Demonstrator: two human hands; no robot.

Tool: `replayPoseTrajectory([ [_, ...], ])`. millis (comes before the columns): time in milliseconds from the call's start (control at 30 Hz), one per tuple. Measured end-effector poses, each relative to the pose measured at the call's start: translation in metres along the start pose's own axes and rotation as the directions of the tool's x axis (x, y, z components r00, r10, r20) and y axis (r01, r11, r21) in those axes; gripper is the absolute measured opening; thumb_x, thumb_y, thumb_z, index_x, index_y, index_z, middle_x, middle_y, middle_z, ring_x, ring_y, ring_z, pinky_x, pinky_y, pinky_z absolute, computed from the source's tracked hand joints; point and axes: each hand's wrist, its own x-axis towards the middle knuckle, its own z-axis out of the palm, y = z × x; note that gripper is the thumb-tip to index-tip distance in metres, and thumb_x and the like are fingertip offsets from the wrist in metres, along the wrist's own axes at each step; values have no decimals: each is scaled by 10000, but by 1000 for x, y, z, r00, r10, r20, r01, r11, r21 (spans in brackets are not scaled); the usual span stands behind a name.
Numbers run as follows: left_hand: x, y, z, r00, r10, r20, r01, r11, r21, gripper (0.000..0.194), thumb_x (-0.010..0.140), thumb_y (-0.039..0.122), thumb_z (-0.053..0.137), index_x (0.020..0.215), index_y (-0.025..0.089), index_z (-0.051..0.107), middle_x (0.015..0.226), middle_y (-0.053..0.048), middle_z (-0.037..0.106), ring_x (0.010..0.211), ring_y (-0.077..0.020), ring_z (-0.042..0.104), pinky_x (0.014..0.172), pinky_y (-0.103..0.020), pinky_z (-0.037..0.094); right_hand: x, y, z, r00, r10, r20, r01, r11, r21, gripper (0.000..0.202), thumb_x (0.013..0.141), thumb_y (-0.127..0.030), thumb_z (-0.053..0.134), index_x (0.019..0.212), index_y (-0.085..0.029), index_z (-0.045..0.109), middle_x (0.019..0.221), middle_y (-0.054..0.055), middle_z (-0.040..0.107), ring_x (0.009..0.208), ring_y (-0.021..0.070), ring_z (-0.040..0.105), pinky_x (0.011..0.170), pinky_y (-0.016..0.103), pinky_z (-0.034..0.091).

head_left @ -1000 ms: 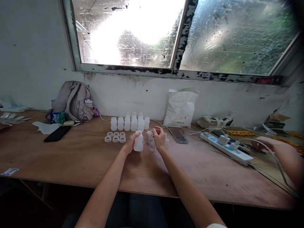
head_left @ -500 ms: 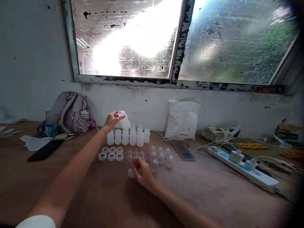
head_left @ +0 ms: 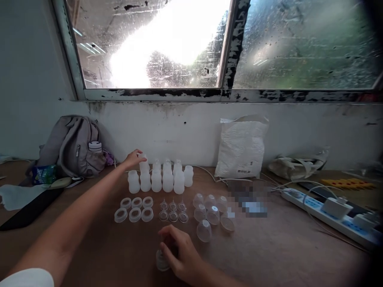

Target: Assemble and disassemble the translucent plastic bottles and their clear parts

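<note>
My left hand (head_left: pixel 134 158) reaches to the back of the table, its fingers at the top of a frosted bottle (head_left: pixel 144 164) behind the left part of the front row. More frosted bottles (head_left: pixel 156 181) stand alongside, some with clear tops. My right hand (head_left: pixel 182 253) is curved near the front, thumb and index finger apart, beside a small translucent piece (head_left: pixel 162 261) that it partly hides. Between the hands lie white rings (head_left: pixel 135 215) in two rows, clear nipple-shaped parts (head_left: pixel 172 216) in two rows, and several clear domed caps (head_left: pixel 213 215) to the right.
A grey backpack (head_left: pixel 76 147) and a black flat item (head_left: pixel 30 209) are at the left. Against the wall leans a white plastic package (head_left: pixel 242 149). A white power strip (head_left: pixel 314 209) with plugs and cables runs along the right.
The bottle in my left hand has gone from raised and tilted to upright at the left of the back bottles. My right hand stays by the small piece. The view has shifted closer.
</note>
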Motion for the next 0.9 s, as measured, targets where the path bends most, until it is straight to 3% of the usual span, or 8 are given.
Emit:
replayPoseTrajectory([
  [167,-1,-10,18,991,-14,134,17,1000,-22,376,498,329,657,854,220,602,771,-13,597,680,-182,557,563,-234,402,2,-2,-1,1000,10,14,-9,999,-37,150,749,-192,462,895,-207,494,735,17,565,632,121,528,581,218,427],
  [333,-2,-10,24,975,-14,223,19,1000,-21,287,442,276,686,713,197,633,664,-22,618,686,-218,558,564,-248,386,3,-3,-1,999,26,26,-24,998,-51,129,746,-196,469,870,-195,505,711,15,556,619,115,520,573,213,415],
  [700,-6,2,21,964,-12,264,14,1000,-8,285,410,268,708,672,186,634,666,-47,637,725,-255,579,597,-269,404,3,-2,1,999,20,27,-18,998,-54,128,745,-183,469,867,-189,507,734,14,560,635,109,518,597,206,414],
  [833,-11,11,16,971,-23,238,27,1000,-13,383,413,322,719,757,183,625,842,-80,651,810,-277,576,657,-299,422,3,-4,-1,999,14,42,-12,998,-58,75,749,-183,468,812,-173,508,709,14,541,628,105,497,587,204,398],
  [900,-17,16,14,989,-5,145,8,1000,-21,398,494,347,681,852,189,603,975,-86,619,904,-274,551,742,-320,413,4,-5,-2,999,11,38,-9,999,-52,45,755,-187,467,752,-164,506,696,16,523,629,106,482,579,205,384],
])
